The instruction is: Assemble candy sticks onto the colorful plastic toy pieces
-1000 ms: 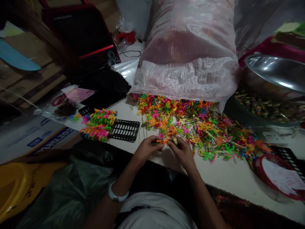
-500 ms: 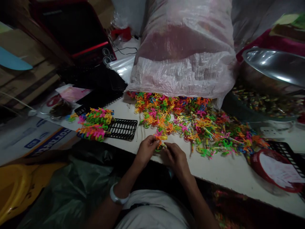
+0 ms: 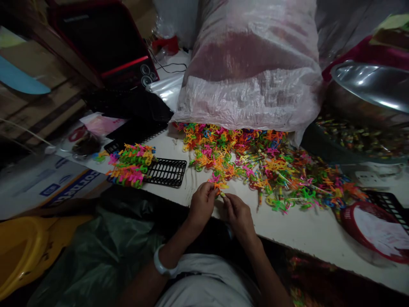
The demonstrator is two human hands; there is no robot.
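Note:
My left hand (image 3: 202, 204) is closed, thumb and fingers pinching a small orange and yellow plastic piece (image 3: 220, 186) above the table's front edge. Close beside it my right hand (image 3: 240, 216) is closed too, its fingertips on the end of a small pale, patterned tube (image 3: 222, 194) that meets the plastic piece. Whether the two are joined cannot be seen. Just beyond both hands lies a loose heap of bright plastic pieces (image 3: 230, 155), with similar tubes among them. To the left, rows of such pieces (image 3: 131, 166) sit on a black slotted rack (image 3: 168, 172).
A large translucent sack (image 3: 252, 89) stands behind the heap. On the right are a red basket (image 3: 349, 221) with paper in it and a metal bowl (image 3: 370, 81) over many small wrapped items. A red-framed screen with speakers (image 3: 102, 47) stands back left; a yellow plastic object (image 3: 28, 247) is below.
The whole view has shifted slightly to the right. My hands stay together over the table edge, and the green part that showed under the held piece is now mostly hidden.

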